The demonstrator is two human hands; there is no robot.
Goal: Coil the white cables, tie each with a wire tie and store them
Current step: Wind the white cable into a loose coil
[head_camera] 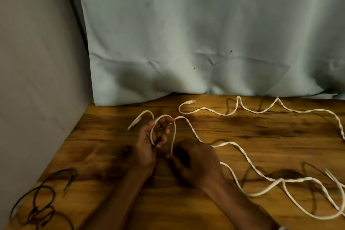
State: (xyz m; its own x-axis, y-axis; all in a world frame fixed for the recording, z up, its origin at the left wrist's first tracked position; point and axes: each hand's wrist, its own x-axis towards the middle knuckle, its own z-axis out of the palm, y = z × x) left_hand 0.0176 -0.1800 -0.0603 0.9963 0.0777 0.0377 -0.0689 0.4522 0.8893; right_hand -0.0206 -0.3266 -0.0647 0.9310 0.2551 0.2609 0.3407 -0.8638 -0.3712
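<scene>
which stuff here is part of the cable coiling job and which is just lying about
Job:
white cable, looped in left hand, pinched by right hand
dark wire ties, likely

Lying about:
pale curtain
wooden table, the work surface

Two bare forearms, left hand [147, 144], right hand [196, 162]; no sleeves, rings or watch visible.

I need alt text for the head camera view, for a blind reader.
Two hands start coiling a white cable over a wooden table: the left hand holds a loop, the right hand pinches the strand. Dark wire ties lie at the left.
</scene>
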